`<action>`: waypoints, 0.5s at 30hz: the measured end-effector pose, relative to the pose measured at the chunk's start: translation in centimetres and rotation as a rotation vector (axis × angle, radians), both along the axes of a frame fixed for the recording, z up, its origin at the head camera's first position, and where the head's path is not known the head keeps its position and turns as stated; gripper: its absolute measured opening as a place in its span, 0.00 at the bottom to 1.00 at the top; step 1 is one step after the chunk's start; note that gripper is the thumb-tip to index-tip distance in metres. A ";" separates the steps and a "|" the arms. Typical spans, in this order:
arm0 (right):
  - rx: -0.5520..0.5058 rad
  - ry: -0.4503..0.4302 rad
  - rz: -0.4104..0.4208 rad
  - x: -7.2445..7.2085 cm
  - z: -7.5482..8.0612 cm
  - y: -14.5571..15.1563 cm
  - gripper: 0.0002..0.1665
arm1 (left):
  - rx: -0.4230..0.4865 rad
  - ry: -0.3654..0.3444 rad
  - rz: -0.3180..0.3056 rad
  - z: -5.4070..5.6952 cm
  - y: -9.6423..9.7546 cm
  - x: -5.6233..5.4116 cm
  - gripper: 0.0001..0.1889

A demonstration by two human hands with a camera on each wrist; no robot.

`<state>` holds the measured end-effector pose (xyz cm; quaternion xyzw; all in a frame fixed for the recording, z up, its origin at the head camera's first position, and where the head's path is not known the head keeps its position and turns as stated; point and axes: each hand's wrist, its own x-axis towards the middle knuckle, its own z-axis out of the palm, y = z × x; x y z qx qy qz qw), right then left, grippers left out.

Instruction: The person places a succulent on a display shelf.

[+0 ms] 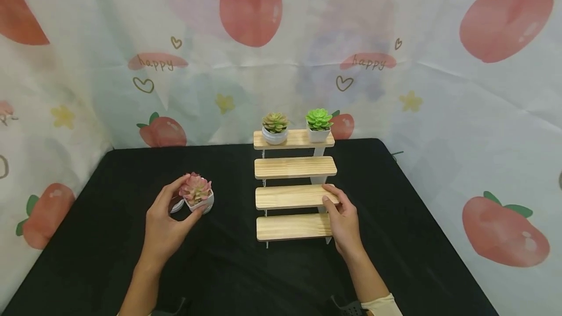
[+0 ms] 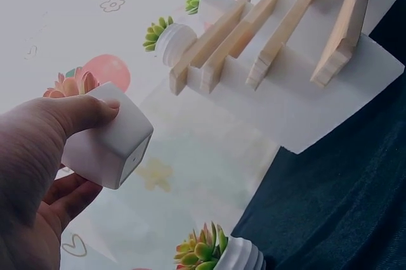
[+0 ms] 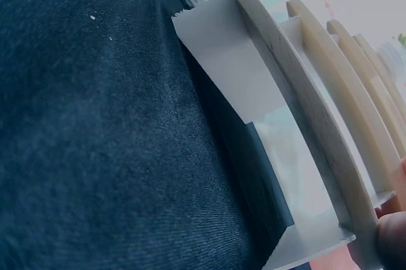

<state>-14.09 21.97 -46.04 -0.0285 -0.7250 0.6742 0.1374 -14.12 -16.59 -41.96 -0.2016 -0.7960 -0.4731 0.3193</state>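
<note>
My left hand holds a pink artificial succulent in a white square pot, thumb on one side and fingers on the other. In the left wrist view, the pot is tilted, its underside partly showing and raised off the black cloth. My right hand grips the right end of a board on a four-step wooden plant stand, second from the bottom. On the top step stand a dull green succulent in a round white pot and a bright green succulent in a square one.
Another succulent in a ribbed white pot stands on the black cloth, mostly hidden behind my left hand in the head view. A fruit-printed curtain hangs along the back and both sides.
</note>
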 end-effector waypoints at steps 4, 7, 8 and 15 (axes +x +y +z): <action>0.003 0.000 0.013 -0.1 -0.1 -0.1 0.21 | 0.010 0.006 0.004 -0.1 -0.1 0.0 0.45; 0.005 -0.006 0.004 -0.1 -0.1 0.0 0.21 | 0.010 -0.003 0.002 0.0 -0.1 0.1 0.45; 0.005 -0.008 0.002 -0.1 -0.1 0.0 0.21 | 0.008 -0.006 0.003 0.0 0.0 0.2 0.45; 0.003 -0.010 -0.005 -0.1 0.0 0.1 0.21 | 0.007 -0.021 0.007 0.1 0.1 0.3 0.45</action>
